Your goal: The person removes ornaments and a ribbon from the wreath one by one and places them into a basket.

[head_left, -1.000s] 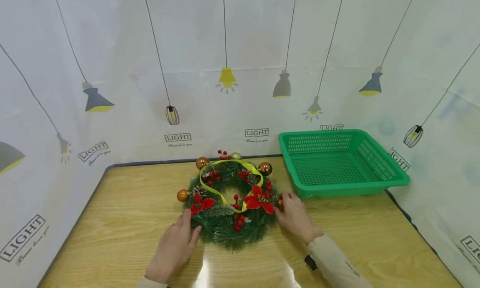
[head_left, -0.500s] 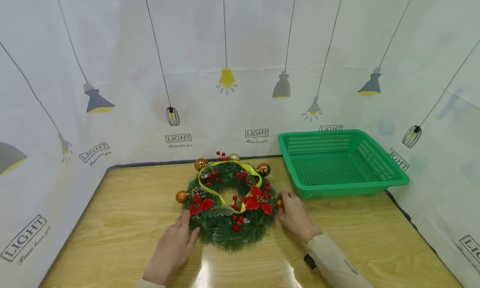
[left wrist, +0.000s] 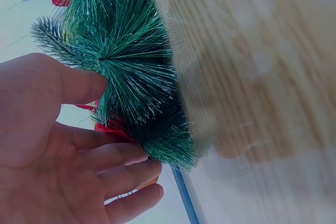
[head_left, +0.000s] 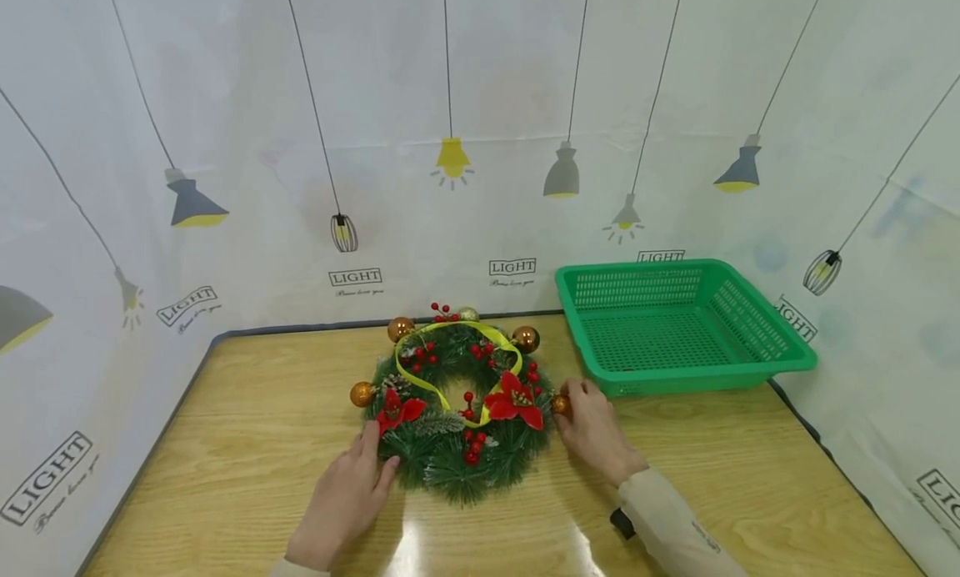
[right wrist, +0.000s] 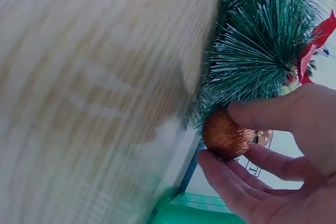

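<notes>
A green Christmas wreath (head_left: 461, 481) lies on the table, decked with red poinsettias, red berries, pine cones and baubles. A yellow ribbon (head_left: 423, 381) loops over its top. At its right side my right hand (head_left: 596, 435) pinches a glittery copper bauble (right wrist: 227, 134) between thumb and fingers, at the edge of the needles in the right wrist view. My left hand (head_left: 345, 494) rests against the wreath's lower left, beside a red poinsettia (head_left: 397, 410). Its thumb and fingers are spread and loosely extended at the needles in the left wrist view, gripping nothing.
A green plastic basket (head_left: 697, 368) stands at the back right, just beyond my right hand. White sheeting (head_left: 262, 252) printed with lamps encloses the wooden table (head_left: 247, 444) at the back and both sides.
My right hand shifts slightly outward from the wreath, and more of the bauble shows beside its fingers. My left hand stays nearly still at the lower left.
</notes>
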Demonstrator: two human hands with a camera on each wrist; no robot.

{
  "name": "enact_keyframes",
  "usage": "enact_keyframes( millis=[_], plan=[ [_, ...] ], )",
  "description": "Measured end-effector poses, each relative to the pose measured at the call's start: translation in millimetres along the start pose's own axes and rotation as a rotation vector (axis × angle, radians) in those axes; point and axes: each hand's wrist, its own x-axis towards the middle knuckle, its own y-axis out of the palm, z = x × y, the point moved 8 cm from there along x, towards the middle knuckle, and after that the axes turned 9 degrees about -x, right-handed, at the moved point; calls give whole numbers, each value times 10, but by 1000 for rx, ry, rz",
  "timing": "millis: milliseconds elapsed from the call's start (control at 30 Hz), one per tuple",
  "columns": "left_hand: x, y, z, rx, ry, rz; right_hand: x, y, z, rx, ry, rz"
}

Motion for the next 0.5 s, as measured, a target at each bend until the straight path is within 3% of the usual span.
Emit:
enact_keyframes(
  millis=[200, 500],
  plan=[
    [3, 5, -3, 4, 2, 3, 1, -76, 39, -14, -42, -57],
    [10, 25, 5, 0, -21, 29, 52, -140, 155, -16, -34, 2]
  ],
)
